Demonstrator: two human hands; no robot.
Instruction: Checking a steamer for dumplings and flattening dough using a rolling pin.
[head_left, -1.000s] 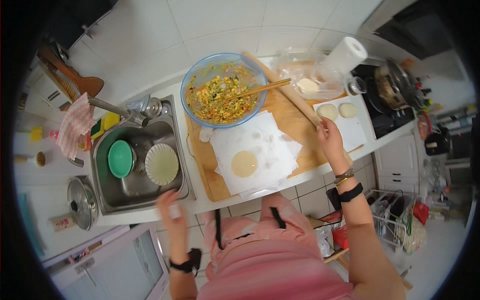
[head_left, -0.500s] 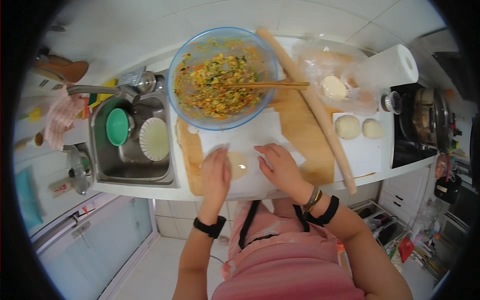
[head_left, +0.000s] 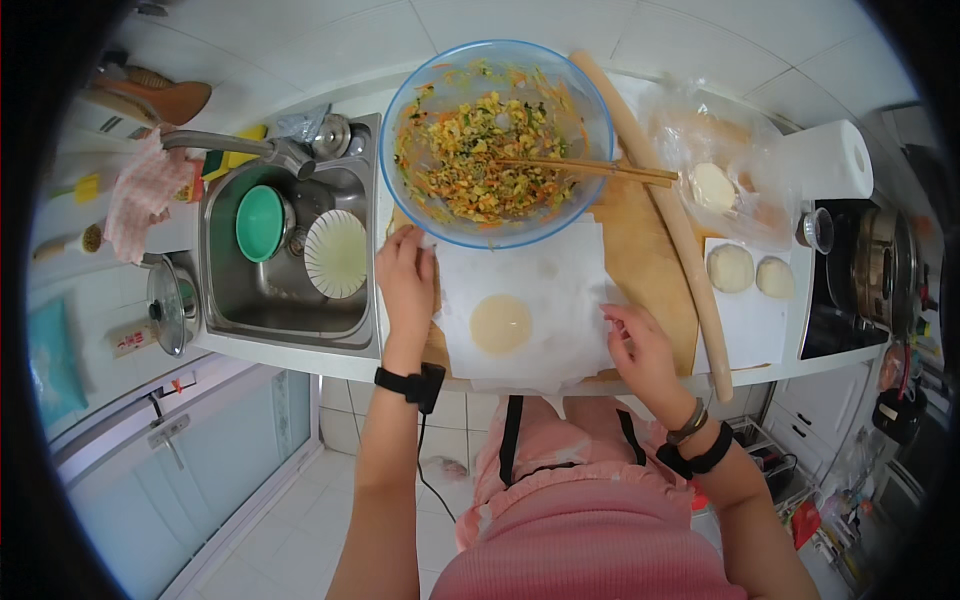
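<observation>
A thin round of pale dough (head_left: 501,324) lies flat on white paper (head_left: 570,275) over a wooden board (head_left: 640,250). My left hand (head_left: 406,285) is at the paper's upper left corner, its fingers closed together on that corner. At the right edge of the paper is my right hand (head_left: 640,345), fingers bent and the thumb apart from them, fingertips near or touching the edge. Behind the paper stands a clear bowl with a blue rim (head_left: 500,242), holding chopped vegetable and egg filling (head_left: 490,150). Chopsticks (head_left: 600,170) rest across its right side.
A long rolling pin (head_left: 672,225) slants across the board's right side. Two dough balls (head_left: 730,269) sit on white paper beyond it, near a plastic bag (head_left: 720,150) and a paper roll (head_left: 840,160). The sink (head_left: 290,325) is left, the stove (head_left: 835,330) right.
My hands have moved apart from around the dough round, the left to the paper's upper left corner, the right to its right edge. The whole view has shifted, showing things farther right.
</observation>
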